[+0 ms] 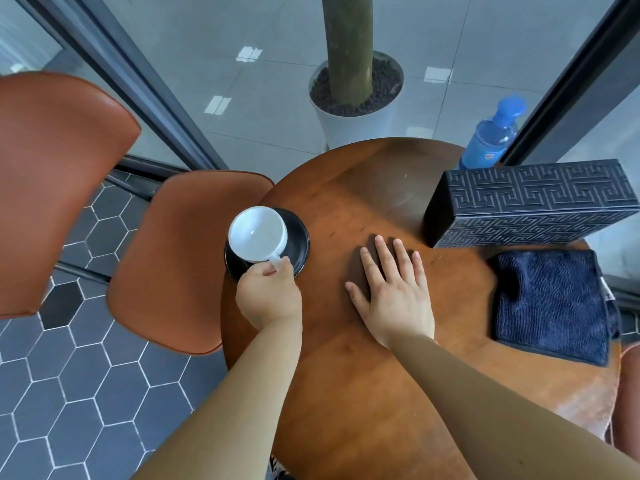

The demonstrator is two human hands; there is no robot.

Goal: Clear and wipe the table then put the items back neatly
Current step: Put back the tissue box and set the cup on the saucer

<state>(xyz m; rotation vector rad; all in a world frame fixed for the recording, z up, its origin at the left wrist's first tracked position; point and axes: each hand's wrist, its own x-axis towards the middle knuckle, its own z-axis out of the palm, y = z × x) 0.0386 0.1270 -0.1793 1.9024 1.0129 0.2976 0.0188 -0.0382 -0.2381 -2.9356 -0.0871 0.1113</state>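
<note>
A round wooden table (pixel 363 393) fills the lower right. At its left edge a white cup (pixel 258 234) sits on a black saucer (pixel 298 242). My left hand (pixel 269 296) pinches the cup's handle. My right hand (pixel 393 289) lies flat on the tabletop with its fingers straight, just right of the saucer. A folded dark blue cloth (pixel 550 303) lies at the right edge. Behind the cloth stands a dark patterned box (pixel 533 202), and a blue bottle (pixel 491 136) rises behind the box.
Two orange chairs (pixel 180 258) (pixel 52 188) stand left of the table on hexagon-tiled floor. A white plant pot (pixel 356 123) with a trunk stands beyond the table's far edge. Dark window frames run along both sides.
</note>
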